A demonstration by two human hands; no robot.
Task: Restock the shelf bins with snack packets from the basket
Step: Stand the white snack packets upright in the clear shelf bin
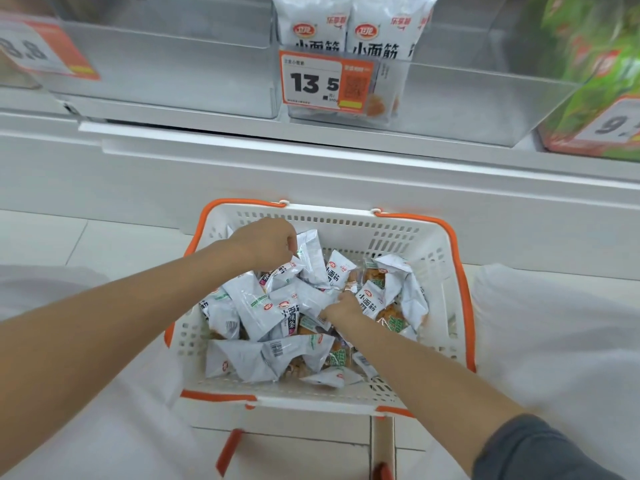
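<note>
Packets (256,306) fill the basket (325,213) on the floor. Left grip (268,242) pinches one packet (311,258); right grip (341,308) digs into the pile, hold unclear. Above, left bin (166,71) looks bare and middle bin (467,98) sparse: restocking seems barely begun.

At the front edge of the shelf (311,157) an orange price tag (320,81) marked 13.5 is hung; a blurred tag (41,50) is seen leftward, green bags (595,64) rightward.

Bright even overhead light, soft shadows; edges blurred, wide-angle bowing.
</note>
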